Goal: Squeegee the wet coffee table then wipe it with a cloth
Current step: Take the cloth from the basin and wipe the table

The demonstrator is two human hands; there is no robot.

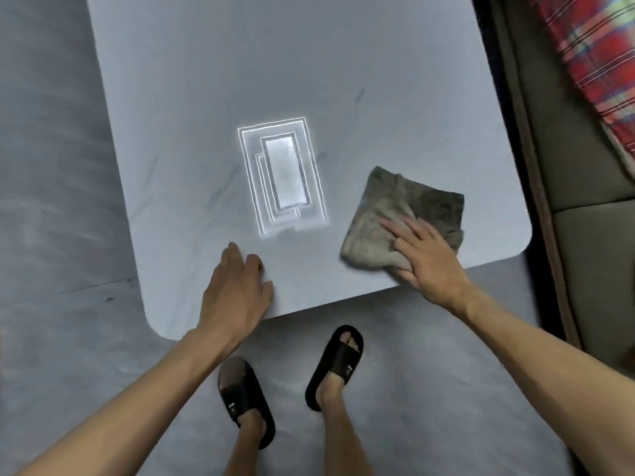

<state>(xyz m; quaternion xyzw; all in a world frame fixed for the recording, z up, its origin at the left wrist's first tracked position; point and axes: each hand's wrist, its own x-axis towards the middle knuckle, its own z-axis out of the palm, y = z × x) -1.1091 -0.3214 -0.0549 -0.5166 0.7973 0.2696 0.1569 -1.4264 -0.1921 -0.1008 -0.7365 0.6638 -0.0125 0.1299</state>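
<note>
Our right grip [422, 249] lies flat, fingers straight and released, pressing on the crumpled grey-brown cloth [405, 207], which sits near the front right corner of the glossy pale grey worktop [206, 80]. Our left grip [233, 290] holds nothing; its loosely bent fingers rest on the worktop by the front edge, well apart from the cloth. Between them a bright rectangular light reflection [281, 176] shines. Black slippers [245, 400] stand on the floor below.
</note>
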